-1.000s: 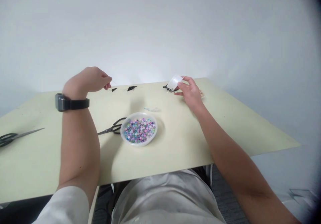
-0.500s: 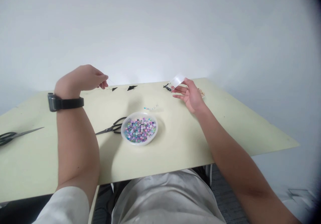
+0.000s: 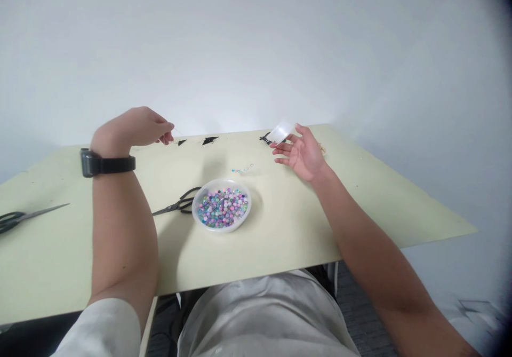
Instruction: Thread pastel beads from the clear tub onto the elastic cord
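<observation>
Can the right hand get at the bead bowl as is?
Likely yes: nothing covers the bead bowl, and the right hand is beyond it to the right. The spool it holds could hamper picking, and the beaded strand is close to the path.

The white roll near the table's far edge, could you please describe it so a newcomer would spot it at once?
On the pale yellow table, look beyond the bowl of beads, toward the far edge. There, on the right, the right hand holds the white roll, tilted. Its glossy whiteness sets it apart from the black object partly hidden behind it.
</observation>
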A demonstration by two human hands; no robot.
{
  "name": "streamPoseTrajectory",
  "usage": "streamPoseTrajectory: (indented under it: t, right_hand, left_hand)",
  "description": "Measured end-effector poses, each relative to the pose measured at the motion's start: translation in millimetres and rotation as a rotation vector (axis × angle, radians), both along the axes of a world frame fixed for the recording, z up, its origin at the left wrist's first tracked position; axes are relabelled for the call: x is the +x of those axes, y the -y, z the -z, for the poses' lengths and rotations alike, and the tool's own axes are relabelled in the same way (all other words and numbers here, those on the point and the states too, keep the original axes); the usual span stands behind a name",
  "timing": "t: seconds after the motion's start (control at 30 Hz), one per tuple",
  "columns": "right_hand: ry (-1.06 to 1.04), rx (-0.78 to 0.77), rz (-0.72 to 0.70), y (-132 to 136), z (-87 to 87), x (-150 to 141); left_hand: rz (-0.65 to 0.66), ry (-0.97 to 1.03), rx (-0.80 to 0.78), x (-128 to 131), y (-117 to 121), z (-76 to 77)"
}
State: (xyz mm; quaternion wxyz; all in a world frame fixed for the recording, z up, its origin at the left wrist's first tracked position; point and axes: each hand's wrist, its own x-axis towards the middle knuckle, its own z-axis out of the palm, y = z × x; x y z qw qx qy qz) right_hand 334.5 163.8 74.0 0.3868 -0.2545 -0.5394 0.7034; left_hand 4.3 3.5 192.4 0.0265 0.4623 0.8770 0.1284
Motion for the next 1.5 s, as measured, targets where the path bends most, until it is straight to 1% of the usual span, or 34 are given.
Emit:
streamPoseTrajectory:
  t: [0.1, 0.27, 0.33, 0.47, 0.6, 0.73, 0.83, 0.93, 1.1, 1.2, 1.33, 1.5]
  right_hand:
    - [0.021, -0.022, -0.044, -1, -2.3, 3]
    - [0.031, -0.074, -0.182, 0, -5.1, 6]
    - [0.050, -0.085, -0.216, 0, -4.6, 6]
    - [0.088, -0.100, -0.261, 0, -1.7, 5]
    - [0.131, -0.075, -0.338, 1, -0.3, 5]
    - [0.177, -0.011, -0.464, 3, 0.3, 7]
    - [0.192, 0.049, -0.555, 4, 2.1, 9]
    - [0.218, 0.098, -0.637, 2, 5.2, 11]
    - [0.288, 0.140, -0.806, -4, 9.0, 14]
    - [0.331, 0.167, -0.844, -4, 7.6, 16]
    - [0.384, 0.198, -0.864, -4, 4.1, 19]
    - [0.565, 0.235, -0.889, -4, 2.7, 19]
  left_hand:
    - [0.011, -0.004, 0.028, -6, -2, 2.9]
    - [-0.017, 0.043, 0.082, -9, -4, 3.0]
    - [-0.032, 0.050, 0.113, -10, -3, 2.8]
    - [-0.056, 0.072, 0.224, -11, -1, 2.9]
    - [-0.089, 0.082, 0.358, -10, 1, 3.4]
    - [-0.075, 0.071, 0.445, -12, 2, 5.4]
    - [-0.032, 0.065, 0.515, -15, 2, 7.7]
    - [0.052, 0.132, 0.612, -14, 0, 8.7]
    - [0.098, 0.310, 0.878, -3, -9, 6.7]
    - [0.157, 0.410, 0.975, 0, -12, 5.6]
    - [0.234, 0.544, 1.033, 1, -13, 4.6]
    - [0.348, 0.658, 1.151, 8, -11, 0.5]
